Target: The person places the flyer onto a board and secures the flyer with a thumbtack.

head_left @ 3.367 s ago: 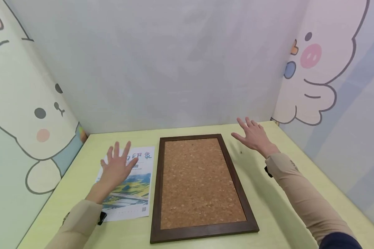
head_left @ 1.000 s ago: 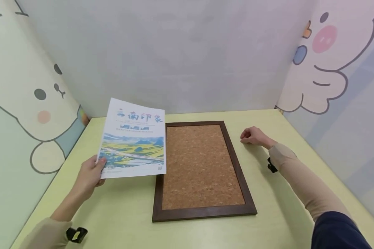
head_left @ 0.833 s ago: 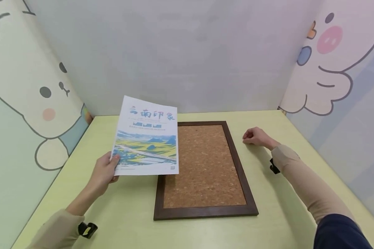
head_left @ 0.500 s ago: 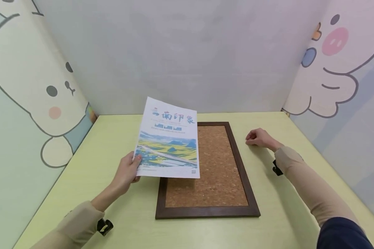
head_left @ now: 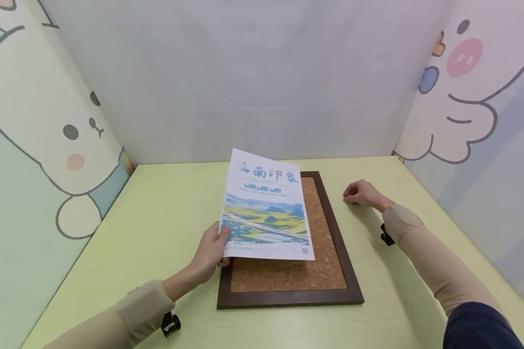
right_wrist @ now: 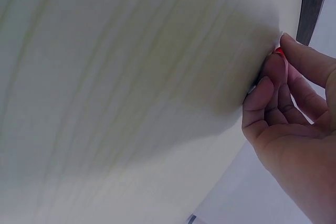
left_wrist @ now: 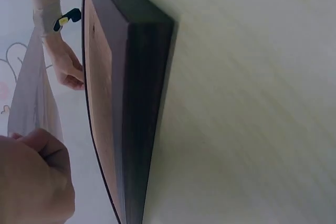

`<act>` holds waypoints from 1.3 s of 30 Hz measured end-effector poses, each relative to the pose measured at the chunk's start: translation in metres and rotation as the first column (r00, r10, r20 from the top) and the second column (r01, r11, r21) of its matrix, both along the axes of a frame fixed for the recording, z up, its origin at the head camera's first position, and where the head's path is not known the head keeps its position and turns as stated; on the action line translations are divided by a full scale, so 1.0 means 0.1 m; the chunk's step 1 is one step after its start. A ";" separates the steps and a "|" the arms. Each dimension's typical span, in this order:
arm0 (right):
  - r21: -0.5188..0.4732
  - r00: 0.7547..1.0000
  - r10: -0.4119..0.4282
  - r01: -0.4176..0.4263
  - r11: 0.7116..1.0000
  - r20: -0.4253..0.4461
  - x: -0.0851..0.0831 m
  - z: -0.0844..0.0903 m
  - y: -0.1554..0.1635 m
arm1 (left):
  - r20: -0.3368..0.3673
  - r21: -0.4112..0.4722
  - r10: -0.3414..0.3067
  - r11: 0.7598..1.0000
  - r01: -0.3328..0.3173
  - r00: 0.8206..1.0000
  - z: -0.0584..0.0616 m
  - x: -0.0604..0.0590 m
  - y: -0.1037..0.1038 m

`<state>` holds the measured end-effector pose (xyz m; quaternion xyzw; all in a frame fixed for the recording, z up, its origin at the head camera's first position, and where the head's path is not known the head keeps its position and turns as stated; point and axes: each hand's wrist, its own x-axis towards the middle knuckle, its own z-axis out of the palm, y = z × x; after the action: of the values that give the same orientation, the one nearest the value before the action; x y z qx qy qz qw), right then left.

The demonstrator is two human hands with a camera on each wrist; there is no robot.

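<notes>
My left hand (head_left: pixel 207 252) pinches the lower left edge of a white printed poster (head_left: pixel 266 218), thumb on the front. The sheet has large Chinese characters above a blue, yellow and green landscape. Tilted up, it hangs over a cork board (head_left: pixel 288 298) in a dark brown wooden frame, covering much of its left and upper part. To the right of the board, my right hand (head_left: pixel 363 193) is curled low over the table. In the right wrist view, a small red thing (right_wrist: pixel 279 52) shows between thumb and index finger; most of it is hidden by the fingers.
The pale yellow-green table (head_left: pixel 166 213) runs back to a plain grey wall (head_left: pixel 253 82). Side walls carry cartoon animals, one on the left (head_left: pixel 35 131) and one on the right (head_left: pixel 463 97). Black straps (head_left: pixel 170 325) sit at both cuffs.
My left hand has picked the poster up from the table and carried it right, over the cork board. My right hand has come down from open and raised to curled at the tabletop.
</notes>
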<state>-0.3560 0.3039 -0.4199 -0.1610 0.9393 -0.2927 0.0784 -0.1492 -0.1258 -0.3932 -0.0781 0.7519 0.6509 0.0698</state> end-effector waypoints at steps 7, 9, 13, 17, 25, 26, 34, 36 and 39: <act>0.017 1.000 0.000 0.000 1.000 -0.002 -0.02 0.06 -0.02 | 0.032 0.034 -0.084 0.996 0.083 0.996 -0.04 0.08 0.18; 0.018 1.000 0.000 0.000 1.000 -0.007 -0.03 0.07 -0.02 | 0.031 0.041 -0.113 0.993 0.112 0.993 -0.05 0.10 0.22; 0.020 1.000 0.004 -0.003 1.000 -0.020 -0.03 0.09 -0.02 | 0.037 0.068 -0.166 0.984 0.164 0.985 -0.07 0.14 0.26; 0.031 0.999 0.007 -0.006 1.000 -0.037 -0.03 0.10 -0.01 | 0.048 0.107 -0.240 0.966 0.234 0.970 -0.09 0.16 0.28; 0.022 1.000 -0.017 0.017 1.000 0.012 -0.06 0.13 -0.02 | 0.092 0.062 -0.417 0.909 0.412 0.904 -0.04 0.12 0.20; 0.015 0.999 -0.018 0.018 1.000 0.026 -0.07 0.14 -0.03 | 0.108 0.023 -0.441 0.897 0.442 0.891 -0.02 0.10 0.17; -0.104 0.995 -0.017 0.027 0.994 0.100 -0.23 0.26 -0.20 | 0.117 -0.576 -0.474 0.683 0.449 0.873 0.15 -0.15 -0.03; -0.135 0.994 -0.012 0.027 0.991 0.109 -0.27 0.29 -0.29 | 0.054 -0.647 -0.491 0.646 0.405 0.869 0.12 -0.21 -0.03; -0.168 0.993 0.003 0.017 0.986 0.118 -0.31 0.32 -0.45 | -0.052 -0.728 -0.551 0.591 0.346 0.833 0.04 -0.27 -0.01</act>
<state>-0.3874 0.2585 -0.3878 -0.1461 0.9054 -0.3805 0.1189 -0.1758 -0.1264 -0.3889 0.1858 0.9353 0.2857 0.0948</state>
